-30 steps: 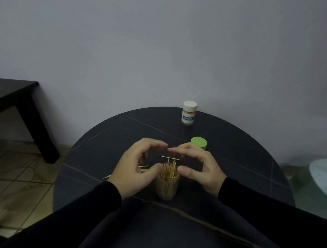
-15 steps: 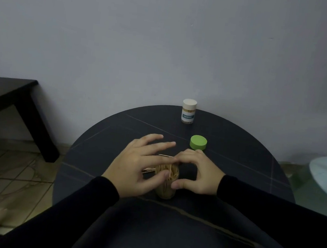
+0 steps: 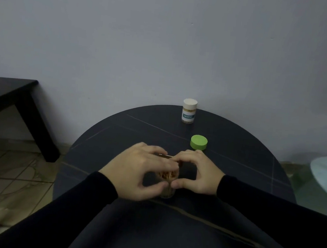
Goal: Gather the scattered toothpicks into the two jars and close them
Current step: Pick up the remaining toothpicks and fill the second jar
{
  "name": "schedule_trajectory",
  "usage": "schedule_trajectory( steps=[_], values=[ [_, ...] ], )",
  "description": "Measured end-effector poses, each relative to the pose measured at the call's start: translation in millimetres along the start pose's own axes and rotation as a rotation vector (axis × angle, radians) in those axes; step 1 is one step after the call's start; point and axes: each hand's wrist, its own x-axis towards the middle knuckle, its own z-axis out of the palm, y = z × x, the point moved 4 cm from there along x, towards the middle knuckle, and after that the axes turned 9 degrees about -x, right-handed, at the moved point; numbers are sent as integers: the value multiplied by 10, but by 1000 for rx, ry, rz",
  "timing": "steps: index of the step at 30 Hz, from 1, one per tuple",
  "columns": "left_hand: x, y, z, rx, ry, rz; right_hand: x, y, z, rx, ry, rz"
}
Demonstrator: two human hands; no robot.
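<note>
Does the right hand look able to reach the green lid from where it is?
Probably yes. The green lid lies on the round table just beyond the right hand, with nothing between them, though that hand now grips the open jar.

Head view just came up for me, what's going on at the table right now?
A person is working at a round dark table. Both hands are cupped around an open jar packed with toothpicks: the left hand curls over its top, the right hand closes in from the other side, pinching a stray toothpick near the rim. The green lid lies loose behind them. A second jar, white-capped, stands closed at the far edge.
</note>
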Motion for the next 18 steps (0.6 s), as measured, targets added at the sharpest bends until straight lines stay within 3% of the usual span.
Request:
schedule_trajectory(
  steps=[4,9,15,18],
  values=[
    [-53,-151,-165,-62,93,-148,-1,19,19,-4,-19,5],
    [-49,-110,33,7,-91,-74,10,69,41,-3,-19,20],
    [-10,-112,-177,-38,139,-103,4,20,26,13,-15,17],
    [-2,-37,-102,-43,38,-54,7,23,8,20,-6,21]
  ],
)
